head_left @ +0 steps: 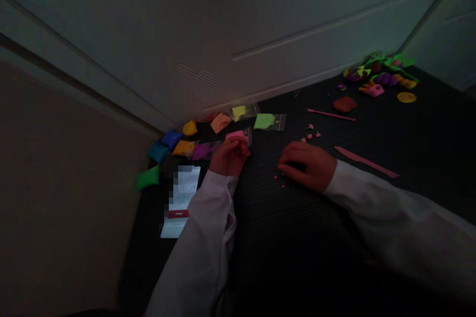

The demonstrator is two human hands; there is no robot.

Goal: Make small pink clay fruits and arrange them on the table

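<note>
My left hand (pixel 230 156) is closed, its fingers curled in beside a bag of pink clay (pixel 238 135); whatever it may hold is hidden. On the dark table, my right hand (pixel 309 164) rests with thumb and index finger pinched together. Anything between those fingertips is too small to make out. Tiny pink clay bits (pixel 283 186) lie just below them. Small pink-and-green clay pieces (pixel 309 136) sit behind the right hand. A pink clay knife (pixel 366 162) lies to its right, and a thin pink modelling tool (pixel 330 115) farther back.
Bags of clay in several colours, including light green (pixel 265 121) and dark green (pixel 148 178), line the back left. A lit phone (pixel 180 208) lies by my left forearm. Finished clay figures (pixel 386 72) crowd the far right near a reddish-brown lump (pixel 344 104). A white panel (pixel 297 25) stands behind.
</note>
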